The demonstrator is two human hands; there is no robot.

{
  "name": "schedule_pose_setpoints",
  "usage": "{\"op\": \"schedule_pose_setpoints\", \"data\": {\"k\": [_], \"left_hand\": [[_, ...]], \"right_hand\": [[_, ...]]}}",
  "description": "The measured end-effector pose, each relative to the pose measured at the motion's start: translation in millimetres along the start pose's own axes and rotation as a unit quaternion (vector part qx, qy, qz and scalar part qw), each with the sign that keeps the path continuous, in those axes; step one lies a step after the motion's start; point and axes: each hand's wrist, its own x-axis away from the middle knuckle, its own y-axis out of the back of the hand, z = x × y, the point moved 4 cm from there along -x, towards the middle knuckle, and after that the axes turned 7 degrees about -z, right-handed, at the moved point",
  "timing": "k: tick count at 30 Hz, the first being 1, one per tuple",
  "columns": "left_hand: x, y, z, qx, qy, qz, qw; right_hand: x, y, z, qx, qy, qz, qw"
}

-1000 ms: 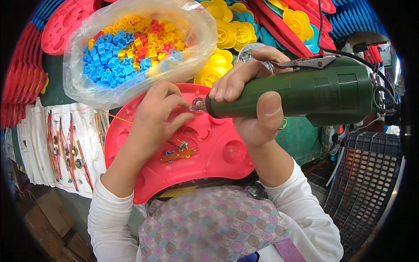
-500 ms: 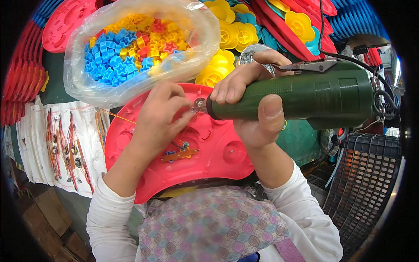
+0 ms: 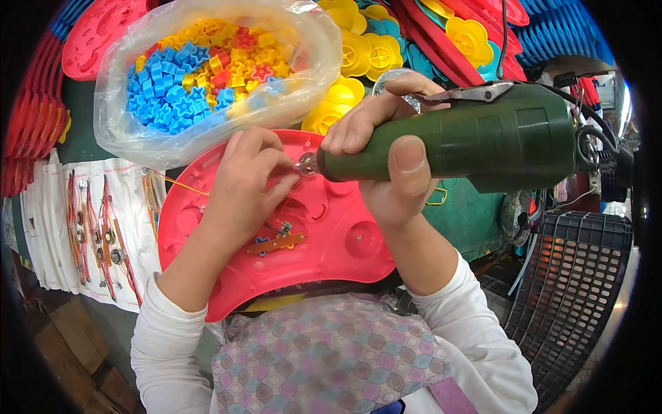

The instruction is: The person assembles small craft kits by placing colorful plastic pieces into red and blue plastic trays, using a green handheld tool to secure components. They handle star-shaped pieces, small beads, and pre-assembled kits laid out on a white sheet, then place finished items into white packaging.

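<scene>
My right hand (image 3: 393, 200) is wrapped round a dark green electric screwdriver (image 3: 503, 141), held almost level above the work, its tip toward the left. My left hand (image 3: 241, 179) has thumb and fingers pinched together at the screwdriver's metal tip (image 3: 307, 164); whatever they hold is too small to make out. Beneath both hands lies a red curved plastic shell (image 3: 331, 261) with round recesses and posts. In it sits a narrow brown circuit board (image 3: 277, 243) with small blue and yellow pieces at its edges. My left forearm covers part of the shell.
Behind the shell stands a clear plastic bag (image 3: 124, 148) of blue, yellow and red star pieces. Yellow flower-shaped parts (image 3: 341, 96) and a metal dish (image 3: 396, 81) lie beyond the screwdriver. At left are wired components (image 3: 103, 234) on white sheets; at right, a black plastic crate (image 3: 572, 276).
The whole view has shifted slightly, so most things appear a little further left. My grip on the screwdriver and the left-hand pinch at its tip look the same.
</scene>
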Motion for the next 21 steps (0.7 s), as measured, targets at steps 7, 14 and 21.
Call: {"op": "schedule_pose_setpoints", "data": {"k": [7,14,21], "left_hand": [[1.2,-2.9,2.7,0.016,-0.012,-0.034,0.999],[1.1,-0.8,-0.8,0.016,-0.037,-0.044,0.998],[0.7,-0.6,0.9,0.019,-0.024,-0.037,0.999]], "right_hand": [[-1.4,-0.5,-1.1,-0.010,0.009,0.001,1.000],[1.4,-0.8,-1.1,-0.030,0.020,-0.004,0.999],[-5.8,-8.7,-3.2,0.065,0.002,0.072,0.995]]}}
